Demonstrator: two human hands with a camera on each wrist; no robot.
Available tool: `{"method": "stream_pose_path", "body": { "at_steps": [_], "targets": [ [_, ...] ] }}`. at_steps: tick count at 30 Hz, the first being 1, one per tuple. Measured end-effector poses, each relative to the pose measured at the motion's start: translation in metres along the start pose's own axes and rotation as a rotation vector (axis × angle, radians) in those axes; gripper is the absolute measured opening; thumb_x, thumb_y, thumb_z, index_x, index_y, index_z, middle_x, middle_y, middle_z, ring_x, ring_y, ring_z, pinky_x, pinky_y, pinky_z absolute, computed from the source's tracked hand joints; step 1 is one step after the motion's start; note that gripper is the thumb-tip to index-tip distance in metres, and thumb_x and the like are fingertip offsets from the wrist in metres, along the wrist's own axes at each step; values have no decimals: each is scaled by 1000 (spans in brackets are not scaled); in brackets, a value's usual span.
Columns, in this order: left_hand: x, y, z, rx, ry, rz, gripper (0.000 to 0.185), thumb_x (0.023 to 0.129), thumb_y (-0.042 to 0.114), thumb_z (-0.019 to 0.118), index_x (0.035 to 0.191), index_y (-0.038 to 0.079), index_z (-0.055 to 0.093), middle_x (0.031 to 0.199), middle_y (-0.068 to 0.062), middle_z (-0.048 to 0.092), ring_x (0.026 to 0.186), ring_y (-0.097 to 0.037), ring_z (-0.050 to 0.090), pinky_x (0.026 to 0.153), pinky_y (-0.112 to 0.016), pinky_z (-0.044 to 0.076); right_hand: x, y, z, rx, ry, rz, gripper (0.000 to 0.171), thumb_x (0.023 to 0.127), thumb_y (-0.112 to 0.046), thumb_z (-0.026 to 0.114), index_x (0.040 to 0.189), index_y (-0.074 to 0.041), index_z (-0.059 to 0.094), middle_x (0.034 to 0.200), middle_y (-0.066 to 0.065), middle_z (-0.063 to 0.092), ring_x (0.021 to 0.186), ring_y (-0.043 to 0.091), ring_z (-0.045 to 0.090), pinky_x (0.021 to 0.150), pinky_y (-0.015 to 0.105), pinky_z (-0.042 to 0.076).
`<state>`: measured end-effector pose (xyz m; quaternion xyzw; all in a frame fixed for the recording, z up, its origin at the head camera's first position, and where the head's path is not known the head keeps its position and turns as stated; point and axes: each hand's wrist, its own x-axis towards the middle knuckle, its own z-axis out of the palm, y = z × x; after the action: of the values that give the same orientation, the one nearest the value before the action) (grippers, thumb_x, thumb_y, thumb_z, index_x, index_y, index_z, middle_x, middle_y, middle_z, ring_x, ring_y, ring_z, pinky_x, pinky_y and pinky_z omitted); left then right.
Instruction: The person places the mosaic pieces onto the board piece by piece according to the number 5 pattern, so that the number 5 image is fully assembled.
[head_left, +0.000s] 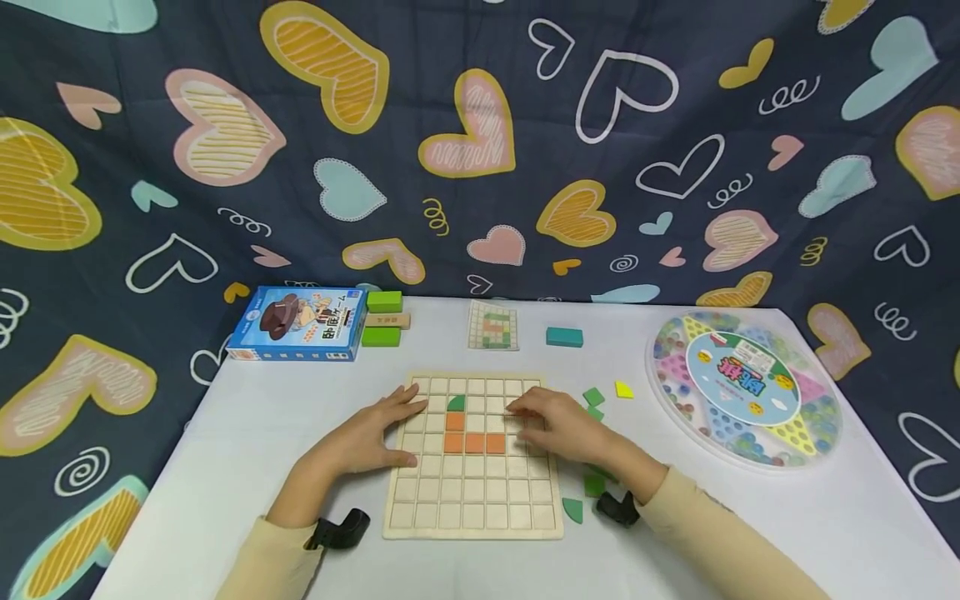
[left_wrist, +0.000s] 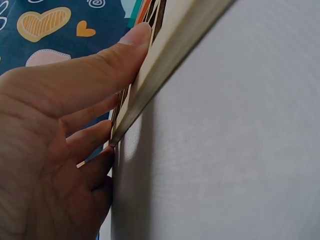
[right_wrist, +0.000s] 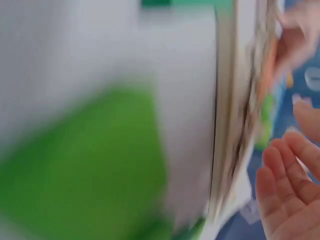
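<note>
A pale wooden grid board (head_left: 450, 515) lies on the white table. On its squares sit a green quarter-circle tile (head_left: 456, 404) and several orange square tiles (head_left: 475, 442). My left hand (head_left: 367, 433) rests along the board's left edge; in the left wrist view its thumb and fingers (left_wrist: 82, 87) touch the rim, stretched rather than curled. Over the board's right side is my right hand (head_left: 558, 423), fingers loosely bent. The right wrist view shows a gap between its thumb and fingers (right_wrist: 285, 170), with no tile visible there.
Loose green tiles (head_left: 594, 485), a green quarter-circle (head_left: 573, 510) and a yellow tile (head_left: 624, 389) lie right of the board. Behind it are a pattern card (head_left: 492, 325) and a teal block (head_left: 564, 337). A blue box (head_left: 300, 323), green blocks (head_left: 384, 302) and a round marble-game case (head_left: 742, 383) flank these.
</note>
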<state>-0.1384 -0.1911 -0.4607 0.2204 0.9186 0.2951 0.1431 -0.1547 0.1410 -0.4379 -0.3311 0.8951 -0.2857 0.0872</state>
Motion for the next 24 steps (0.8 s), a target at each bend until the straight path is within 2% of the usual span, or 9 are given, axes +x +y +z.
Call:
{"method": "stream_pose_path", "body": {
  "at_steps": [3, 5, 8, 12, 15, 18, 21, 24],
  "targets": [
    [-2, -2, 1, 3, 4, -4, 84, 71, 40, 80, 143, 15, 44, 157, -6, 23, 145, -33, 17, 112, -57, 24, -11, 24, -18, 26, 87, 82, 32, 87, -12, 67, 118, -7, 64, 111, 4, 65, 99, 19, 62, 84, 35, 53],
    [-4, -3, 1, 10, 8, -6, 85, 71, 41, 80, 143, 15, 44, 157, -6, 23, 145, -34, 17, 112, -57, 24, -18, 41, -31, 30, 112, 142, 31, 86, -8, 67, 118, -6, 64, 112, 6, 65, 100, 22, 62, 84, 38, 54],
    [-6, -4, 1, 12, 10, -7, 85, 71, 42, 80, 143, 15, 44, 157, -6, 23, 145, -34, 17, 112, -57, 25, -27, 64, -43, 4, 105, 202, 32, 85, -3, 65, 117, -5, 65, 113, 9, 64, 99, 23, 60, 83, 39, 52],
    [-7, -5, 0, 17, 16, -11, 85, 71, 41, 80, 143, 15, 44, 157, -6, 23, 145, -34, 17, 112, -57, 25, -32, 80, -47, -69, 65, 192, 31, 82, 2, 66, 112, -6, 66, 108, 10, 62, 89, 18, 56, 78, 36, 49],
    [-5, -4, -1, 16, 18, -11, 84, 71, 40, 81, 143, 16, 44, 157, -5, 23, 145, -33, 17, 113, -56, 24, -32, 83, -48, -129, 62, 166, 26, 81, 2, 67, 106, -4, 67, 101, 9, 60, 84, 17, 55, 75, 35, 49],
    [-3, -2, 0, 12, 15, -4, 84, 71, 40, 80, 143, 17, 44, 157, -4, 24, 145, -32, 17, 113, -55, 24, -32, 81, -50, -162, 116, 188, 22, 81, -2, 70, 103, -3, 66, 95, 7, 61, 82, 17, 57, 74, 36, 51],
    [0, 0, 1, 6, 8, -5, 84, 71, 40, 81, 143, 17, 44, 157, -5, 24, 145, -32, 17, 113, -56, 23, -24, 70, -51, -125, 183, 195, 22, 82, -9, 72, 103, -3, 67, 96, 7, 63, 84, 18, 61, 74, 35, 53],
    [1, 0, 2, 0, 10, -12, 85, 70, 39, 82, 142, 16, 45, 157, -4, 24, 145, -32, 17, 113, -56, 23, -7, 52, -45, -34, 206, 142, 24, 83, -14, 72, 106, -5, 68, 99, 6, 65, 87, 18, 63, 74, 32, 56]
  ]
}}
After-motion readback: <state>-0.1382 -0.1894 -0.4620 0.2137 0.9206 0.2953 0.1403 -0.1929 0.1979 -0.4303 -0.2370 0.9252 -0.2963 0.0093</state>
